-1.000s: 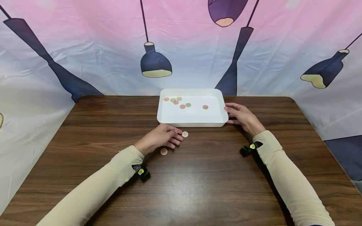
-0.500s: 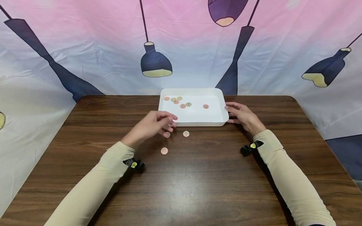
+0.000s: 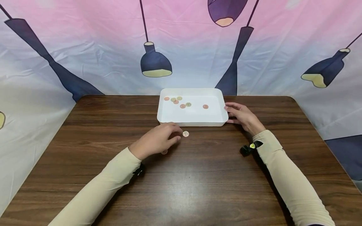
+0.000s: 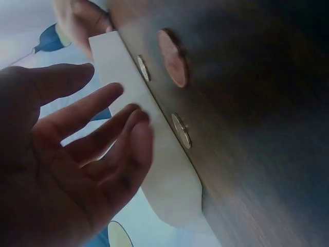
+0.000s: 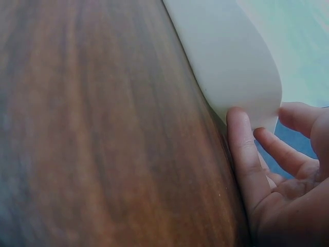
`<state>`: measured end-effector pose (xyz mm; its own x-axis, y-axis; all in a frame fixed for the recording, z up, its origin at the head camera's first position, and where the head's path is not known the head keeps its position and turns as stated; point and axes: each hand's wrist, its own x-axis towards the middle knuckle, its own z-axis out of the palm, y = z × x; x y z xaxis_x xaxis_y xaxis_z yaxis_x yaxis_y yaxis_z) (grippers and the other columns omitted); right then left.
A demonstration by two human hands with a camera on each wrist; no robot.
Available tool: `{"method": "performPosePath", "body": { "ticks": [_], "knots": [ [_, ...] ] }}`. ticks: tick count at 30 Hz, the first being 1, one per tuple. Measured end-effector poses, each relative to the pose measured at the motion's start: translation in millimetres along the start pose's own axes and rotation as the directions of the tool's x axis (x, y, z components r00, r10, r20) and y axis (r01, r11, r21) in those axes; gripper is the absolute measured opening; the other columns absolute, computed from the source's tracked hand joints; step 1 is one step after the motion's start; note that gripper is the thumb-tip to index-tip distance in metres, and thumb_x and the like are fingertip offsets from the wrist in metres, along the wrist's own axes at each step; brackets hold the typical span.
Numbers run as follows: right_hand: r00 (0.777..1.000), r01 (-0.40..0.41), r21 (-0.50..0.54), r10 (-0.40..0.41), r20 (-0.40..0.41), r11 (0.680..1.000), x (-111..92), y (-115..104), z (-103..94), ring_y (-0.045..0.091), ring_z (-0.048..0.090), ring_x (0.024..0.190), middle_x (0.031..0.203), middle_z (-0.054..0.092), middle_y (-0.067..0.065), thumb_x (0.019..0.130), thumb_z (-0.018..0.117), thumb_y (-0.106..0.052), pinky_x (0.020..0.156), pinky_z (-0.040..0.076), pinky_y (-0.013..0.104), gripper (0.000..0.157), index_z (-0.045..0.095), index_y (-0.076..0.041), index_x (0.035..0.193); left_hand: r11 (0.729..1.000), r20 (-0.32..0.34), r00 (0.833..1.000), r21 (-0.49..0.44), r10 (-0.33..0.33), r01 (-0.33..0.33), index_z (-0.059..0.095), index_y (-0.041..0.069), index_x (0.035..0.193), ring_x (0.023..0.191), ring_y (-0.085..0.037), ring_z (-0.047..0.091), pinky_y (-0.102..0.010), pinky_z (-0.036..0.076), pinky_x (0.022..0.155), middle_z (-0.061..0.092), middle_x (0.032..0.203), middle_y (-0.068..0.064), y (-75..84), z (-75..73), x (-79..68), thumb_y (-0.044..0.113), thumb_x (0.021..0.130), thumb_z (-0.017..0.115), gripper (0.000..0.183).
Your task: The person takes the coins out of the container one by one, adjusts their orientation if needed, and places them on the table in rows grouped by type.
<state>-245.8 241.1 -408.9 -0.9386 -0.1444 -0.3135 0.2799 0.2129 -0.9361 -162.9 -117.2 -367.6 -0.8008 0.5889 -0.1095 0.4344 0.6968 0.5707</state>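
My left hand point(image 3: 158, 139) hovers low over the table before the white tray point(image 3: 192, 123), its fingers loosely bent with nothing between them. Just past its fingertips lies one coin point(image 3: 185, 134); a copper coin point(image 3: 164, 152) shows partly from under the palm. In the left wrist view, a reddish coin point(image 4: 173, 59) and two paler ones, a nearer coin point(image 4: 181, 131) and a farther coin point(image 4: 143, 68), lie along the tray's front wall. My right hand point(image 3: 244, 117) touches the tray's right end. Its fingers rest outside the wall point(image 5: 231, 77), one fingertip at the rim.
Inside the tray lie several copper and gold-coloured coins, mostly left, with a lone copper coin point(image 3: 205, 106) toward the right. The tray stands at the far edge of the brown wooden table point(image 3: 198, 188). A printed cloth point(image 3: 192, 47) hangs behind.
My left hand rose toward the tray's front left rim, uncovering a coin on the table, then came back down to the right over it. My right hand stays at the tray.
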Motion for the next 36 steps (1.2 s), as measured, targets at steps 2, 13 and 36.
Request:
{"method": "performPosePath", "body": {
  "ticks": [2,13,36],
  "knots": [
    [1.000,0.003,-0.003,-0.003,0.002,1.000,-0.9,-0.7,-0.2,0.007,0.067,0.097,0.127,0.057,0.004,0.110,0.058,-0.034,0.083,0.061,0.023,0.063,0.038,-0.007,0.163,0.998,-0.085,0.996,0.058,0.020,-0.015,0.073,0.007,0.126,0.067,-0.012,0.068,-0.035,0.056,0.087,0.068,0.122,-0.006,-0.1,1.7,3.2,0.016,0.106,0.065,0.024],
    [1.000,0.001,0.010,-0.001,-0.006,1.000,0.7,0.8,-0.1,0.007,0.067,0.096,0.130,0.056,0.008,0.110,0.058,-0.032,0.083,0.062,0.025,0.060,0.039,-0.007,0.162,0.997,-0.439,0.895,-0.024,-0.082,0.080,0.076,0.002,0.119,0.119,-0.037,0.057,-0.051,0.045,0.104,0.069,0.123,-0.019,-43.2,-24.2,32.6,0.013,0.103,0.067,0.022],
    [1.000,0.014,0.004,-0.014,0.011,1.000,-1.4,2.0,-0.9,0.008,0.068,0.097,0.129,0.057,0.007,0.110,0.058,-0.032,0.084,0.061,0.025,0.061,0.038,-0.006,0.162,0.922,-0.069,0.962,-0.313,-0.262,0.229,0.065,0.004,0.140,0.090,-0.029,0.071,-0.039,0.060,0.081,0.069,0.122,-0.016,-48.9,-52.9,107.3,0.013,0.101,0.071,0.040]
  ]
}}
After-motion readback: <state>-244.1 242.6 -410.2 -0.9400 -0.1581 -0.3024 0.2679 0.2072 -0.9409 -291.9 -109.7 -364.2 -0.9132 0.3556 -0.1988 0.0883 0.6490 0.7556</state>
